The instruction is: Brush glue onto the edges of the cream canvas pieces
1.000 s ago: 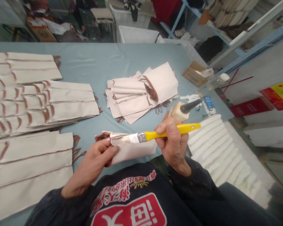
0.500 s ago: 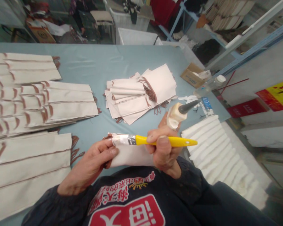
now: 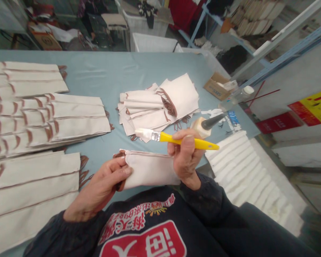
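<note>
My left hand (image 3: 113, 175) pinches the left end of a cream cloth pouch (image 3: 149, 167), thumb on top, close to its brown drawstring. In my right hand (image 3: 186, 153) is a paintbrush (image 3: 167, 138) with a yellow handle and a whitish, coated tip pointing left. The brush hangs above the pouch, apart from it. Behind my right hand stands a cream bottle (image 3: 202, 127) with a dark cone-shaped nozzle, partly hidden by the hand. Farther back lies a loose pile of cream pouches (image 3: 147, 107) with brown cords.
Overlapping rows of pouches (image 3: 77, 110) cover the left of the blue-green table (image 3: 101, 71). Folded white cloth strips (image 3: 248, 171) lie at the right. A small cardboard box (image 3: 216, 85) and a clear jar (image 3: 239, 97) stand near the right edge. White bins (image 3: 155, 43) are beyond the table.
My right hand has lifted the paintbrush up and away from the pouch's upper left edge. The left hand keeps its hold on the pouch.
</note>
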### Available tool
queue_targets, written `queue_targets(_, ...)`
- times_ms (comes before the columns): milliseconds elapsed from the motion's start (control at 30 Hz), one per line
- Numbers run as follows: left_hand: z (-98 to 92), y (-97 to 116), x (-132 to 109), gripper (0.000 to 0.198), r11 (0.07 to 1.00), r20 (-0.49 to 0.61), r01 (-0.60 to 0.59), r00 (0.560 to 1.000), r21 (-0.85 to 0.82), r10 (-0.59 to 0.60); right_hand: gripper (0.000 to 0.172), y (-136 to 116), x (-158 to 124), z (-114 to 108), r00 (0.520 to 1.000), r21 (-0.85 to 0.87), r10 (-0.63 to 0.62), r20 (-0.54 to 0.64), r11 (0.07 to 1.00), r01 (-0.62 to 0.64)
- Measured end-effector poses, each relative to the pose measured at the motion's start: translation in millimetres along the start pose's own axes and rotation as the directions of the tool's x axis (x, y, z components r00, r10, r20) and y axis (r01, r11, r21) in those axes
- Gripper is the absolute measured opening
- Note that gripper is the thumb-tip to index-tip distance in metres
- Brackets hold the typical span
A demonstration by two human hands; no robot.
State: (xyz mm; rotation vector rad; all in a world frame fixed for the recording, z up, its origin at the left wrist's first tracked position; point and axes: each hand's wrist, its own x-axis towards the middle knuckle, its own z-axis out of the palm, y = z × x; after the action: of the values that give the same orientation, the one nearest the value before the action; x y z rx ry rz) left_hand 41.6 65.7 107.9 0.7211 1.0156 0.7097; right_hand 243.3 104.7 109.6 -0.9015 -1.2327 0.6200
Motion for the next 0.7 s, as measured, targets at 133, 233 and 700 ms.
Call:
queue_targets(133,-0.1,4,-1,0.035,1.000,-0.066,-0.024,0.997,0.020,0.025,0.023,14,1,-7,0.993,-0.162,-0.057,0.100,0.984,0.073)
queue_targets(233,-1.6,7,-2,0.034,0.998,-0.102,-0.050,0.993,0.028,0.053,0.018,28,-4,-11,0.973,-0.295,-0.091,0.213,0.943,0.153)
queue_targets(700,-11.7,20,-12,0.033,0.988,-0.243,-0.059,0.970,-0.145,0.023,0.018,-9,-7,12,0.840,0.032,-0.428,0.333,0.896,0.444)
